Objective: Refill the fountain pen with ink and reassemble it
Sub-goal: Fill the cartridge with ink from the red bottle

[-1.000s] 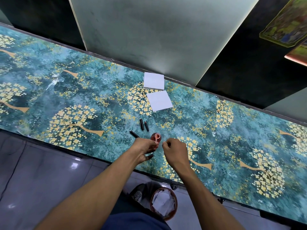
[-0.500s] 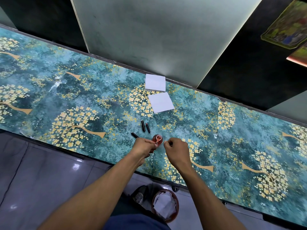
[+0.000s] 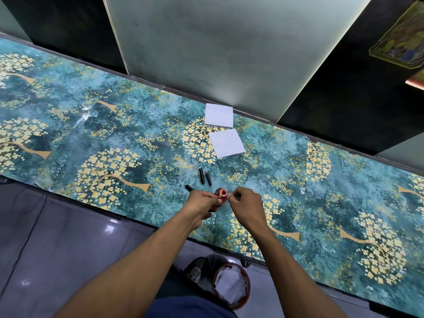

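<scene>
A small red ink bottle (image 3: 223, 193) stands open on the patterned table near its front edge. My left hand (image 3: 202, 202) grips a black pen part (image 3: 189, 187); one end sticks out past my knuckles and the other end is at the bottle's mouth. My right hand (image 3: 245, 202) is closed, its fingertips pinched against the bottle's right side. Two more black pen pieces (image 3: 201, 175) (image 3: 208, 178) lie side by side just beyond the bottle.
Two white paper squares (image 3: 218, 115) (image 3: 226, 143) lie further back near the wall. A waste bin (image 3: 231, 286) with crumpled paper stands on the floor below the table's front edge (image 3: 128, 218). The teal floral tabletop (image 3: 114, 143) stretches far left and right.
Both hands stay at the ink bottle. My left hand has brought its pen part a little closer to the bottle's mouth, and the right fingertips have closed in on the bottle's side.
</scene>
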A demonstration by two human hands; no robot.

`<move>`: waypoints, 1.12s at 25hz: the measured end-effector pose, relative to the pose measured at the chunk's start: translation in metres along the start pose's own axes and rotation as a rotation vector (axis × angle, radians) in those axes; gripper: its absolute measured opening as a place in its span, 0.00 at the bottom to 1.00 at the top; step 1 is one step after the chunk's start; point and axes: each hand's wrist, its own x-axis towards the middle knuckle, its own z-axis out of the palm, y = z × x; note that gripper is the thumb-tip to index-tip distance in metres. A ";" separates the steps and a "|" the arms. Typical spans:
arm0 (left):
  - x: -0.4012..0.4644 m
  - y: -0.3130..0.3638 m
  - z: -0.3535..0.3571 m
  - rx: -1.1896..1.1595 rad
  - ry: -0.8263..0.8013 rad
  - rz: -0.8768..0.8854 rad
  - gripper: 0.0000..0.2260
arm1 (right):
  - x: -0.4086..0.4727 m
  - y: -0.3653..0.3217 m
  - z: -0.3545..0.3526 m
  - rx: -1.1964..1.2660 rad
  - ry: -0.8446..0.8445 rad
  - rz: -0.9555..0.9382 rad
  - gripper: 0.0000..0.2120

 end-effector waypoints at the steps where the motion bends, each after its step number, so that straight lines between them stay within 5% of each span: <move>1: -0.002 0.001 0.002 -0.045 -0.019 -0.047 0.04 | -0.002 -0.001 0.000 0.004 -0.033 -0.023 0.06; 7: -0.001 0.001 0.008 -0.272 -0.115 -0.331 0.02 | -0.016 0.006 -0.002 0.043 -0.125 -0.104 0.05; 12: -0.001 0.003 0.011 -0.330 -0.137 -0.388 0.03 | -0.017 0.011 -0.002 0.060 -0.082 -0.152 0.10; 21: 0.002 0.015 0.025 -0.491 -0.147 -0.478 0.05 | -0.004 0.004 0.000 -0.221 0.064 -0.317 0.02; 28: 0.011 0.017 0.033 -0.609 -0.117 -0.540 0.13 | 0.007 -0.005 -0.004 -0.409 0.000 -0.400 0.03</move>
